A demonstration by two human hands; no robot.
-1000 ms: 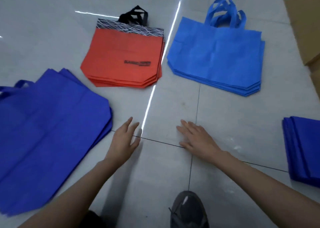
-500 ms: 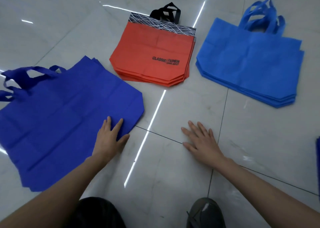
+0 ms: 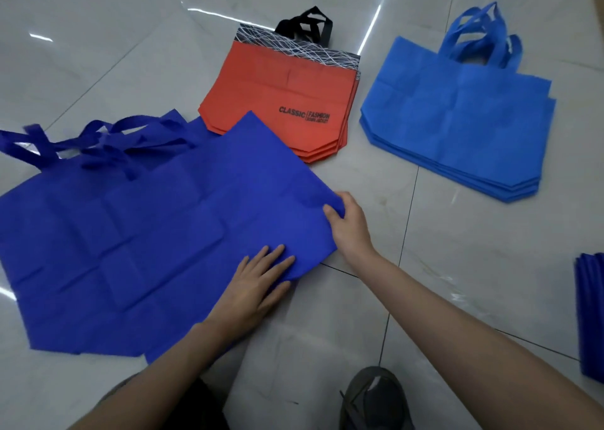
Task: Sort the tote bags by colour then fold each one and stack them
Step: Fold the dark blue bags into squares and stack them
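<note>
The dark blue tote bags (image 3: 147,233) lie spread on the floor (image 3: 457,259) at the left, one corner covering part of the orange bags (image 3: 281,96). The left hand (image 3: 258,285) presses flat on them with straight fingers (image 3: 274,256), and the right hand (image 3: 349,227) pinches their right edge, thumb on top.

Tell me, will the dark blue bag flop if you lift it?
Probably floppy: the dark blue bag lies creased and flat, handles sprawled limp. Likely light, since it looks thin where the right hand pinches its edge. It may slide on the glossy floor; the left hand presses on it.
</note>
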